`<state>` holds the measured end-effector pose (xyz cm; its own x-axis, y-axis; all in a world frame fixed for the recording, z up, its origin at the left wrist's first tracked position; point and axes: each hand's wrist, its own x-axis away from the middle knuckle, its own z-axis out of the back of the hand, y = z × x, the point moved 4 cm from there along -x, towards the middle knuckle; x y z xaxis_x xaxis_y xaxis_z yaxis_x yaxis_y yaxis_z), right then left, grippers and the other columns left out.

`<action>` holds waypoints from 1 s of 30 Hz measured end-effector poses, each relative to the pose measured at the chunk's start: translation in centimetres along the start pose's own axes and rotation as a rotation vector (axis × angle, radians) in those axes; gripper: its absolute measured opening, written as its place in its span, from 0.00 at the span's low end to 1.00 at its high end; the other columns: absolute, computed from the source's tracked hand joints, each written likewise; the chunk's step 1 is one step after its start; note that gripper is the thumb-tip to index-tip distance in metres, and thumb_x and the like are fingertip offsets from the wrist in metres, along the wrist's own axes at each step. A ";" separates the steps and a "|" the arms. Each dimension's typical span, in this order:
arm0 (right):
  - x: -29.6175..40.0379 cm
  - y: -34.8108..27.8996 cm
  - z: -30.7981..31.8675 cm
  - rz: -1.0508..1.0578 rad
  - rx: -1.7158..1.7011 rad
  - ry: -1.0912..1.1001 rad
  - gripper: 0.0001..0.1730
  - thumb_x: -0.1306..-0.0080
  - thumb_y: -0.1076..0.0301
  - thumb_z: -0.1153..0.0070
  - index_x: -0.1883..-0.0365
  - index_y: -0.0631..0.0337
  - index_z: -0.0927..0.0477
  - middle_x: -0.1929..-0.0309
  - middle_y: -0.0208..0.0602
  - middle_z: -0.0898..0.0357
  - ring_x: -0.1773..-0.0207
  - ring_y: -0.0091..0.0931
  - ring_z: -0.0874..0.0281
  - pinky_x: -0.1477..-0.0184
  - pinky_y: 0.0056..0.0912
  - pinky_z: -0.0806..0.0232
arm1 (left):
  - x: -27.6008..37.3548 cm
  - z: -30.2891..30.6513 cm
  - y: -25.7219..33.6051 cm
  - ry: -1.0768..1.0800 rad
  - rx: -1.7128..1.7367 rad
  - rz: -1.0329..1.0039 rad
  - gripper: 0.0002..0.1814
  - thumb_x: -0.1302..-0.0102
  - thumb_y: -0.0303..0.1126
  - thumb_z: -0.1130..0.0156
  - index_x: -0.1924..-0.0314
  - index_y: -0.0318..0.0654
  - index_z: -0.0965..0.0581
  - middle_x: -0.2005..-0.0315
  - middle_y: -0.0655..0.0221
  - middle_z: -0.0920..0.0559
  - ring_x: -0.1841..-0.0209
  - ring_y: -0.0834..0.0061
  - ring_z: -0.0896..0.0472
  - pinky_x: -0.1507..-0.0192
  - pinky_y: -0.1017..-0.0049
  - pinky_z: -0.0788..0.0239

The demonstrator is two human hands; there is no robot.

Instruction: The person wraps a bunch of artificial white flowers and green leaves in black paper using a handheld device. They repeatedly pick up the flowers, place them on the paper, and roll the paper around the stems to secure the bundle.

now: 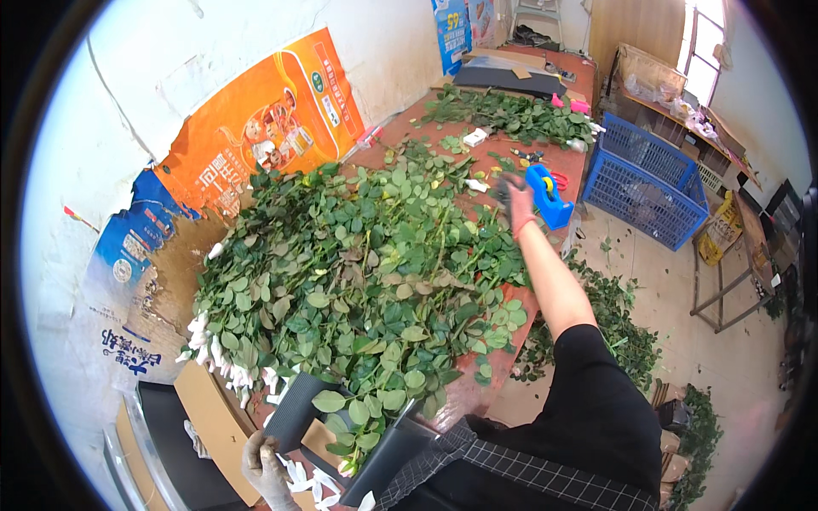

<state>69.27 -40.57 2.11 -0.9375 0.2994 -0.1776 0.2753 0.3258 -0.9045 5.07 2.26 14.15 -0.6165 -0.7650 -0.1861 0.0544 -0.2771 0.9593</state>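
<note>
My left hand [262, 469], in a pale soiled glove, is at the bottom left with its fingers curled. It is beside the edge of a black corrugated sheet [295, 409]; whether it grips that edge is unclear. In the sheet's fold lie rose stems with a pale pink rose bloom [347, 467] and a piece of cardboard [321, 441]. White foam-like sleeves [313, 482] are scattered beside them. Farther up, my right hand [514, 199], in a red glove with dark fingers, is blurred just left of a blue tape dispenser [548, 198].
A large heap of leafy rose stems [358, 274] covers much of the red table [463, 389], with white-sleeved heads [208, 345] along its left side. More stems [511, 115] lie at the far end. A blue plastic crate [645, 185] and cut foliage [613, 319] are on the right.
</note>
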 end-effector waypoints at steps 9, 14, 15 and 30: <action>23.1 -11.5 -25.5 0.011 0.233 -1.133 0.13 0.39 0.71 0.42 0.56 0.65 0.20 0.57 0.32 0.18 0.55 0.21 0.23 0.48 0.24 0.33 | -0.6 6.5 -0.5 0.182 -0.309 0.109 0.16 0.34 0.30 0.43 0.51 0.25 0.23 0.63 0.60 0.17 0.59 0.72 0.18 0.53 0.74 0.26; 33.7 -9.1 -34.1 0.309 0.448 -1.622 0.16 0.42 0.71 0.43 0.54 0.61 0.19 0.56 0.37 0.19 0.52 0.27 0.21 0.46 0.29 0.32 | -3.0 7.8 -3.5 0.044 -0.148 0.142 0.16 0.34 0.29 0.43 0.49 0.29 0.23 0.56 0.64 0.18 0.53 0.76 0.20 0.49 0.76 0.30; 36.4 -8.2 -36.0 0.568 0.520 -1.678 0.17 0.42 0.70 0.43 0.53 0.60 0.20 0.55 0.42 0.20 0.48 0.35 0.23 0.43 0.33 0.33 | -3.1 8.2 -4.6 0.035 -0.112 0.163 0.16 0.34 0.29 0.43 0.49 0.29 0.23 0.56 0.64 0.18 0.53 0.76 0.21 0.49 0.76 0.30; 48.8 7.2 -58.3 1.204 1.140 -1.682 0.34 0.44 0.63 0.42 0.38 0.58 0.33 0.39 0.45 0.30 0.36 0.39 0.33 0.37 0.41 0.39 | -10.0 6.9 -12.0 -0.114 -0.085 0.219 0.19 0.34 0.32 0.43 0.46 0.28 0.26 0.54 0.61 0.19 0.49 0.73 0.21 0.46 0.74 0.31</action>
<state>37.90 28.71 9.54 0.0334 -0.9950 -0.0946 0.9905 0.0204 0.1359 5.10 17.24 5.98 -0.6673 -0.7429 0.0538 0.2590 -0.1637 0.9519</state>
